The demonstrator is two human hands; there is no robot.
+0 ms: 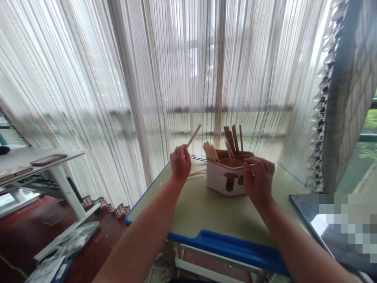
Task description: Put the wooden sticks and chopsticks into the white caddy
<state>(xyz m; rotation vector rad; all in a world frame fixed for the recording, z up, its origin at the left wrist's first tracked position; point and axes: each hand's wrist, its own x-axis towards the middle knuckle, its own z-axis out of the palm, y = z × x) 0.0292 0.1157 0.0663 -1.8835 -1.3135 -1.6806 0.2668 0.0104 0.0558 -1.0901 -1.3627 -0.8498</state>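
My left hand (180,162) is closed around a light wooden chopstick (194,135), which slants up and to the right above the table's far left side. To its right stands a white box (218,179) with a brown inside and dividers. Pale wooden chopsticks (209,151) fill its left end, and dark brown chopsticks (234,138) rise from the back. My right hand (259,179) is in front of the box's right end, with thumb and fingers pinched together at the rim. Whatever lies between those fingers is hidden. Several loose sticks (197,173) lie on the tabletop behind my left hand.
The pale tabletop (194,214) has a raised blue edge (229,249). A tablet-like dark device (312,220) lies at the right. Sheer curtains (182,78) hang behind. On the left are a white desk (70,153) and plastic bags (70,239) on the floor.
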